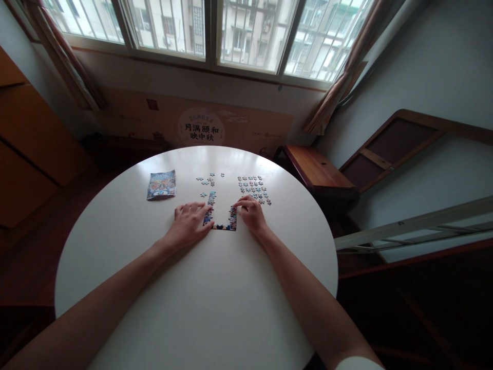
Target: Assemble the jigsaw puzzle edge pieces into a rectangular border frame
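Observation:
A partly joined jigsaw frame (pixel 222 226) in a U shape lies on the round white table (pixel 200 308). My left hand (pixel 189 222) rests flat on the table with fingers stretched out, touching the frame's left arm. My right hand (pixel 251 211) sits at the frame's right arm with fingers curled in a pinch at its top end; whether a piece is in them I cannot make out. Loose puzzle pieces (pixel 254 187) lie spread just beyond my right hand. A smaller group of pieces (pixel 208 181) lies beyond the frame.
A colourful printed picture sheet (pixel 161 185) lies on the table's left side. A wooden bench (pixel 318 172) stands to the right past the table edge. Windows and a printed panel line the far wall. A wooden cabinet (pixel 26 139) stands at left.

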### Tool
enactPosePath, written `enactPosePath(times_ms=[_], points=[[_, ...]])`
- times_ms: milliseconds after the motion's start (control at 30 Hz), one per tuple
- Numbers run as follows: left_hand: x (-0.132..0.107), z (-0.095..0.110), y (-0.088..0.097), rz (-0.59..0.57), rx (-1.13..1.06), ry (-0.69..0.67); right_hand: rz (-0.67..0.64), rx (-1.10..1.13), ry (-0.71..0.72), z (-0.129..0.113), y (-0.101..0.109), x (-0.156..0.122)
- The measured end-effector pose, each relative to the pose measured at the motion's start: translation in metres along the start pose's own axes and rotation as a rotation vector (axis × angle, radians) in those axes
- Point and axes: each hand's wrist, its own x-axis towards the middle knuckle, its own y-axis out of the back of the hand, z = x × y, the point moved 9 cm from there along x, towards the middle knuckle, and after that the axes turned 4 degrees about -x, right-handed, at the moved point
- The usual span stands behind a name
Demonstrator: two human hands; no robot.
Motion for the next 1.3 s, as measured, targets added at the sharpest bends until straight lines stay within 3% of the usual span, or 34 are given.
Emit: enactPosePath(times_ms=[233, 800, 1300], points=[[0.0, -0.0008, -0.0014, -0.009, 0.014, -0.001, -0.065, -0.034, 0.008, 0.0008, -0.007, -0.0004], [-0.0002, -0.0008, -0.0003, 0.003, 0.008, -0.003, 0.004, -0.03, -0.015, -0.0017, 0.001, -0.0003], [-0.0002, -0.0017, -0.002, -0.011, 0.007, -0.008, -0.034, -0.031, -0.036, 0.0028, -0.0051, -0.0008]])
